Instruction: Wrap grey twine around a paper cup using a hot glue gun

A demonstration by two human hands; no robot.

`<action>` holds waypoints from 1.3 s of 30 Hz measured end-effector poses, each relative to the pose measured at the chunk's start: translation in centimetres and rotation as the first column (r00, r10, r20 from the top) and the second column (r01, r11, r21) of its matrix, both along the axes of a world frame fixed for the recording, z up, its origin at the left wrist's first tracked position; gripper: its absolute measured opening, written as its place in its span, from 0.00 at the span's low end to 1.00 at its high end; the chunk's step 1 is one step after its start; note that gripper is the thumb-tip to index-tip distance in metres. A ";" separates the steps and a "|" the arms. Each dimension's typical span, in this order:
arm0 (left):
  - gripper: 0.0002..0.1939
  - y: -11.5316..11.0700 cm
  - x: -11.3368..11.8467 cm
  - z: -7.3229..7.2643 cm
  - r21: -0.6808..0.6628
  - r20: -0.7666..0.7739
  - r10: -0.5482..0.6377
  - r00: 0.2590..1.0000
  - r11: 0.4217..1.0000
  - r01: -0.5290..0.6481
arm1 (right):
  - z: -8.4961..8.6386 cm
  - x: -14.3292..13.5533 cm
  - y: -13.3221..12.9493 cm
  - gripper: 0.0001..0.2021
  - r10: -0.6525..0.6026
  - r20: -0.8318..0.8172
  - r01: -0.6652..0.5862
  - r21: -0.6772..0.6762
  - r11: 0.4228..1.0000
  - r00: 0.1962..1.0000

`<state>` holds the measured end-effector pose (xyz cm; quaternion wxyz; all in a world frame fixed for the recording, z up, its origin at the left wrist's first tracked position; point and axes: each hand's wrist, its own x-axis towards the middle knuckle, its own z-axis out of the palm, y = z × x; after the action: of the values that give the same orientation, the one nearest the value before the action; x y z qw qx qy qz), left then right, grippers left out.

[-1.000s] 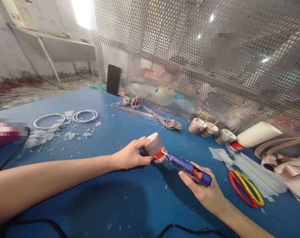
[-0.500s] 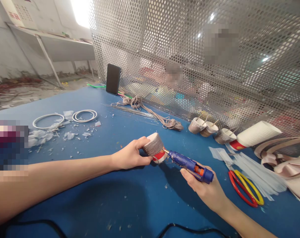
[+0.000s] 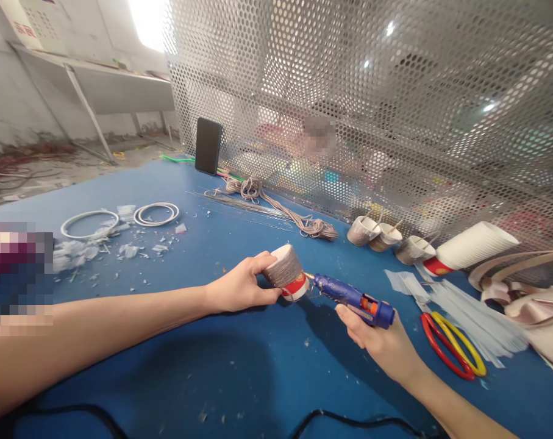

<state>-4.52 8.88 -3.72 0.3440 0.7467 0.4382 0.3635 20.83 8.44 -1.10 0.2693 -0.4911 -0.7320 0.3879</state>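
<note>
My left hand point(image 3: 244, 283) grips a small paper cup point(image 3: 285, 268) between thumb and fingers. Grey-brown cord is wound around most of the cup, and a red and white band shows at its lower end. The cup is tilted, its pale opening facing up and left. My right hand point(image 3: 381, 338) is closed around a blue glue gun point(image 3: 349, 297) with an orange part in its body. The gun's metal tip points left, close beside the red band. Thin strands hang near the tip.
Wrapped cups point(image 3: 362, 231) and a white cup stack point(image 3: 475, 247) stand at the back right. Red-and-yellow-handled scissors point(image 3: 447, 346) lie beside clear strips point(image 3: 480, 317). Cord bundles point(image 3: 319, 228), a phone point(image 3: 208, 146), white rings point(image 3: 156, 214) and plastic scraps lie farther back. A perforated metal panel point(image 3: 276, 79) borders the table.
The glue gun in my right hand has moved slightly right and up, its tip a little farther from the cord edge. My left hand and the cup have stayed in place.
</note>
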 end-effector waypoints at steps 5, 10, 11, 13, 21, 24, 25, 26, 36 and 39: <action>0.09 -0.1 0.0 0.0 0.024 0.013 -0.002 1.000 1.000 0.002 | 0.0 0.1 -0.2 0.20 0.011 0.004 -0.010 -0.057 0.998 1.000; 0.08 -0.3 0.2 0.2 0.056 -0.003 0.029 1.000 0.998 -0.029 | 0.5 -0.6 -1.5 0.16 0.027 0.013 -0.027 0.041 0.999 1.000; 0.08 -0.4 0.3 0.3 0.060 -0.007 0.035 0.999 0.998 -0.034 | 0.8 -0.8 -1.8 0.16 0.033 0.024 -0.035 0.069 0.997 0.999; 0.08 -0.6 0.4 0.4 0.054 -0.016 0.045 0.999 0.998 -0.044 | 1.3 -0.8 -2.5 0.17 0.029 0.033 -0.032 0.109 0.993 0.999; 0.12 -0.8 0.7 0.8 -0.141 0.089 0.136 0.987 0.982 -0.123 | 1.5 0.5 -3.7 0.19 -0.264 -0.023 0.264 0.021 0.964 0.964; 0.13 -1.1 0.7 1.6 -0.232 0.122 0.134 0.983 0.967 -0.103 | 0.3 1.0 -2.5 0.20 -0.335 0.003 0.335 0.012 0.942 0.942; 0.13 -1.4 0.6 2.0 -0.249 0.127 0.131 0.983 0.964 -0.096 | -0.2 1.1 -2.0 0.20 -0.353 0.029 0.353 0.019 0.935 0.935; 0.13 -1.7 0.6 2.3 -0.260 0.124 0.129 0.984 0.961 -0.093 | -0.7 1.2 -1.6 0.20 -0.358 0.059 0.357 0.027 0.934 0.932; 0.13 -7.1 -0.4 5.2 -0.261 -0.061 0.162 0.985 0.950 -0.172 | 0.3 3.1 -3.9 0.24 -0.564 -0.185 0.593 0.275 0.757 0.805; 0.12 -8.2 -0.1 5.4 -0.146 -0.161 0.157 0.975 0.973 -0.180 | 2.0 1.5 -6.8 0.15 -0.450 -0.415 0.596 0.352 0.722 0.791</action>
<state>-4.66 0.68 1.69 0.3370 0.7017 0.5521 0.2987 22.32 1.64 0.86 0.5862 -0.5351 -0.5819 0.1773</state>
